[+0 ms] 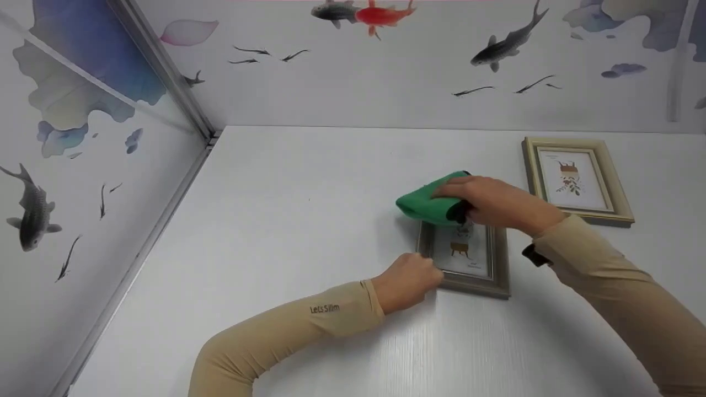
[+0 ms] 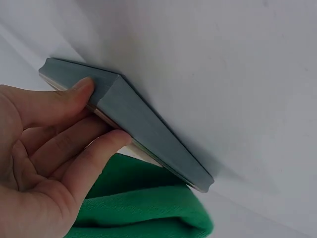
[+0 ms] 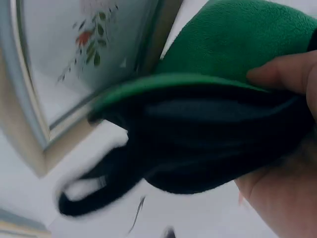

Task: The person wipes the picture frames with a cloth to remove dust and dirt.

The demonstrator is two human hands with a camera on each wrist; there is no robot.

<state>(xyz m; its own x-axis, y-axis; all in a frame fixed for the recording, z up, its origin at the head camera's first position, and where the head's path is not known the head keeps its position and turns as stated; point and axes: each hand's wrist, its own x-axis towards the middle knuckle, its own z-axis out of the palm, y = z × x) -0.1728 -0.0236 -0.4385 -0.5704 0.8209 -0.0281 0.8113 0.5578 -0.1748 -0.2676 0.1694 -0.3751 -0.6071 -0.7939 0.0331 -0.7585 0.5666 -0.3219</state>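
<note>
My left hand (image 1: 408,281) grips the lower left corner of a brownish picture frame (image 1: 501,270), which lies against a white surface. In the left wrist view, the thumb (image 2: 81,94) presses one outer side of the frame (image 2: 148,129) and a finger touches the edge of another side. My right hand (image 1: 499,204) holds a folded green cloth (image 1: 427,203) with black trim over the upper part of that frame, hiding its top. A black loop (image 3: 94,201) hangs from the cloth in the right wrist view. Behind the frame's glass is a small plant-and-pot picture (image 1: 459,250).
A second, cream-gold picture frame (image 1: 620,193) is on the white surface (image 1: 287,220) at the upper right, near the right forearm. Fish-patterned panels (image 1: 386,82) border the far side and the left, with a metal strip (image 1: 165,71) along the corner.
</note>
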